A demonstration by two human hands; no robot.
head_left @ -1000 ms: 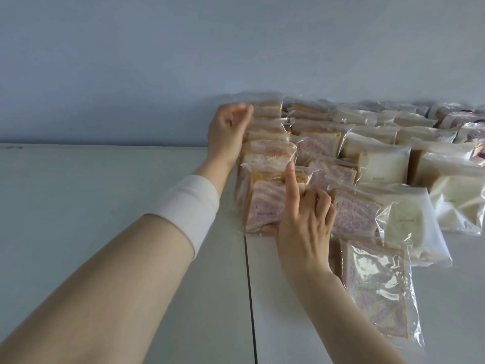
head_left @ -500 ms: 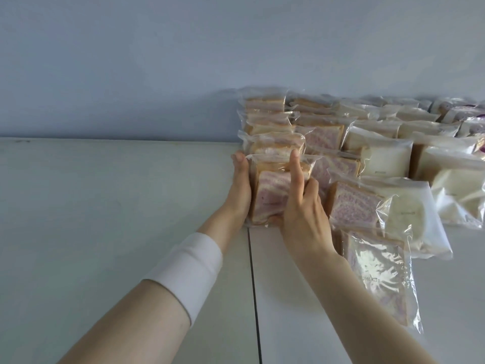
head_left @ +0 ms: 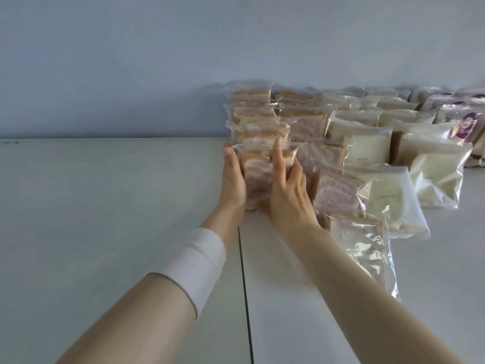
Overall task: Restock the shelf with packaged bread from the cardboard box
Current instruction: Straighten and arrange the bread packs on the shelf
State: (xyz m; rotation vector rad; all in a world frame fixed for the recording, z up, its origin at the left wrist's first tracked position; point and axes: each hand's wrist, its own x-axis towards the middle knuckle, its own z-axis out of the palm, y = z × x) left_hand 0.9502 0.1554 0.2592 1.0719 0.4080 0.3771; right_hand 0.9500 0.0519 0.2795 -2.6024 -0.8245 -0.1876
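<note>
The bread pack (head_left: 256, 177) stands at the front of the leftmost row on the shelf (head_left: 105, 206), pressed between your hands. Your left hand (head_left: 232, 179) lies flat against its left side, fingers straight. Your right hand (head_left: 287, 191) has a grip curled round its right edge, forefinger up its face. Other packs (head_left: 367, 153) crowd behind and to the right.

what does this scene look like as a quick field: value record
surface: white shelf with a dark seam running front to back
left hand: flat against the left side of the front swirl pack
right hand: on that pack's right, index finger up its face, other fingers curled at its edge
stock: swirl pack rows behind, white bread packs to the right
loose item: flat swirl pack beside the right forearm
cardboard box: not in view
</note>
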